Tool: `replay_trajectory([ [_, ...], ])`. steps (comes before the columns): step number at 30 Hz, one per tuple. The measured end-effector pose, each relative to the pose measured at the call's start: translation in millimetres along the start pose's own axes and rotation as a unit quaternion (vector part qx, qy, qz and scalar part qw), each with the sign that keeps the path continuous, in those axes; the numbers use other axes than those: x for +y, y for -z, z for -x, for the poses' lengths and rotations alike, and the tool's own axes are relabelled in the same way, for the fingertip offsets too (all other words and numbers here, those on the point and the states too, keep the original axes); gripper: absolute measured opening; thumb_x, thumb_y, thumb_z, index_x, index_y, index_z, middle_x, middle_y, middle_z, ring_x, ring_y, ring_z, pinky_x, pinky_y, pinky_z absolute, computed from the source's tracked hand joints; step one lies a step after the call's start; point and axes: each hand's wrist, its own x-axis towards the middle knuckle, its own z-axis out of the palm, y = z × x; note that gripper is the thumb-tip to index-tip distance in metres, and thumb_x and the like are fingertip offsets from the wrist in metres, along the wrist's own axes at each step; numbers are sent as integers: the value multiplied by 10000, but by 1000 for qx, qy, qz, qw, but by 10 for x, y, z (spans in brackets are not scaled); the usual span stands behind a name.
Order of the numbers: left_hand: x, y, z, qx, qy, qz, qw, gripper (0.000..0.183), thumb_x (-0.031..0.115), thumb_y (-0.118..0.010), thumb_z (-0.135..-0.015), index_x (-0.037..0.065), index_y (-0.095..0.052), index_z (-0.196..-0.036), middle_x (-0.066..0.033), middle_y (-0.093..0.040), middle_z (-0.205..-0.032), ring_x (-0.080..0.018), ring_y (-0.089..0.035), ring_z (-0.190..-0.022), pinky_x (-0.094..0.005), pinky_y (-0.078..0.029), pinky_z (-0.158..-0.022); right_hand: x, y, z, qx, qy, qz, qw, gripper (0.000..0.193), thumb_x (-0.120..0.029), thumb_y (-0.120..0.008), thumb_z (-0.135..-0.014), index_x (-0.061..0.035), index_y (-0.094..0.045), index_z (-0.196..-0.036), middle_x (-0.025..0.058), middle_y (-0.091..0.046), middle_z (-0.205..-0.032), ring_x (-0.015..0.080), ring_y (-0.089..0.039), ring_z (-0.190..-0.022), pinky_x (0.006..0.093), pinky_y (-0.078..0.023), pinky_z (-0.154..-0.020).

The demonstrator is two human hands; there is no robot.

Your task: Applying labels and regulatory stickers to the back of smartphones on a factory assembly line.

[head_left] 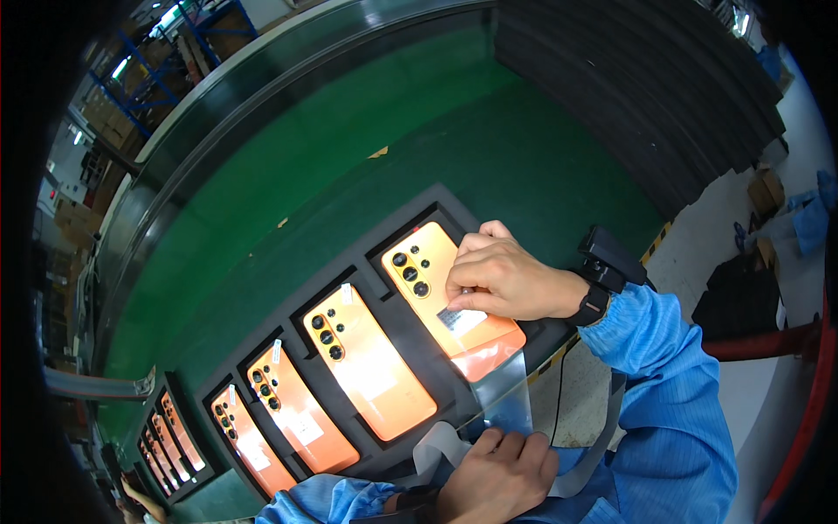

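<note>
Right grip (502, 272) over glossy phone (432, 306)

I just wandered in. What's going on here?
A person in blue sleeves has the right hand on the back of an orange phone, thumb and finger brought together beside its dark label. The left hand is curled at the near end of a clear film by the phone's lower end; its grip is hard to make out. This phone and three more orange phones lie camera side up in a black tray.
</note>
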Motion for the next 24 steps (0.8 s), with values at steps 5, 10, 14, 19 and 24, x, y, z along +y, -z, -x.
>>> replay_trajectory([
  [5, -1, 14, 32, 1, 0, 0, 1000, 83, 169, -518, -666, 87, -526, -671, -42, -472, -678, -172, -495, -619, -288, -358, -613, -37, 6, -37, -4, 1, 2, 1000, 150, -223, -629, -780, -97, -603, -702, -15, -608, -702, 154, -479, -739, 339, -298, -830],
  [10, -4, 6, 11, 5, -3, -3, 1000, 86, 172, -515, -668, 87, -530, -675, -41, -475, -681, -173, -501, -623, -291, -364, -616, -26, 10, -27, -1, 2, -1, 1000, 148, -225, -634, -777, -99, -602, -704, -18, -608, -702, 151, -482, -742, 337, -299, -827],
  [14, -10, -3, 16, 2, -1, 0, 1000, 90, 174, -517, -666, 86, -533, -675, -41, -478, -683, -173, -505, -627, -292, -368, -618, -16, 4, -28, -2, 5, 2, 1000, 147, -224, -635, -775, -101, -600, -702, -16, -606, -700, 154, -483, -741, 337, -300, -821],
  [19, -11, 7, 21, 7, 1, 1, 1000, 95, 178, -521, -663, 85, -539, -671, -40, -481, -684, -173, -509, -631, -289, -370, -619, -24, -1, -30, 0, 10, 8, 1000, 143, -218, -631, -777, -101, -599, -699, -14, -602, -693, 159, -484, -742, 337, -302, -816],
  [24, -12, 2, 22, 16, 7, 3, 1000, 93, 177, -516, -668, 86, -538, -669, -39, -477, -681, -171, -507, -632, -292, -368, -623, -19, -25, -1, 22, 40, 50, 998, 157, -246, -646, -768, -103, -601, -721, -13, -580, -696, 166, -488, -753, 355, -319, -807],
])
